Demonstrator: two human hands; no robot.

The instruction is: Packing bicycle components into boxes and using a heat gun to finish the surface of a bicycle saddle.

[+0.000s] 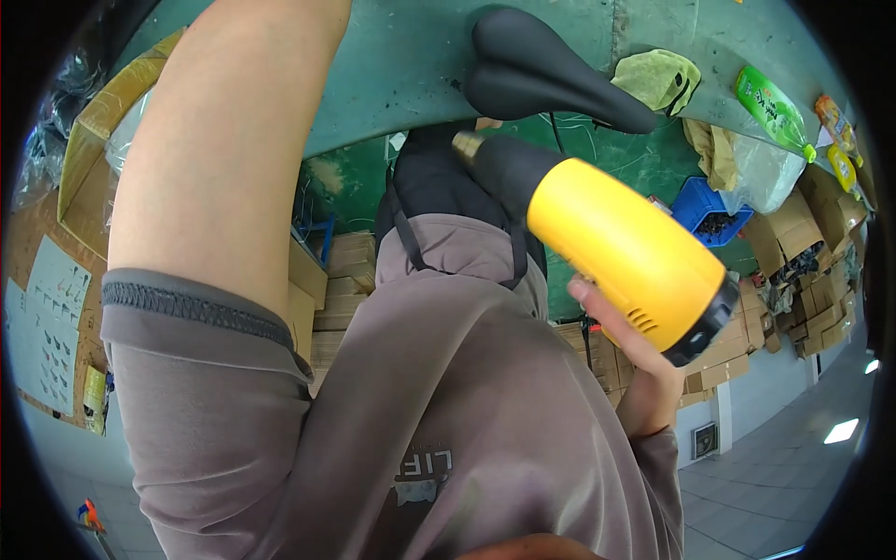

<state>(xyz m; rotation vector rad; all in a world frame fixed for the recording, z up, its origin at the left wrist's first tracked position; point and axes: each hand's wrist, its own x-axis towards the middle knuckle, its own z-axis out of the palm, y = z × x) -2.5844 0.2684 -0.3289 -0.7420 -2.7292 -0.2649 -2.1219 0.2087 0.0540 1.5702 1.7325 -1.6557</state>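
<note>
My right hand (642,341) is closed round the handle of a yellow and black heat gun (627,243). The gun's metal nozzle (467,144) points to the upper left, across my lap and toward the table edge. Beyond the nozzle, a black bicycle saddle (537,70) rests on the green table (401,65), its narrow end toward the right. My bare left forearm (219,140) crosses the left side and leaves through the top edge, so my left hand is out of sight.
Right of the saddle lie a light green cloth (656,79) and a green bottle (773,107). Below the table edge stands a blue bin (705,210) with small dark parts. Cardboard boxes (821,271) are stacked at the right; an open carton (89,173) is at the left.
</note>
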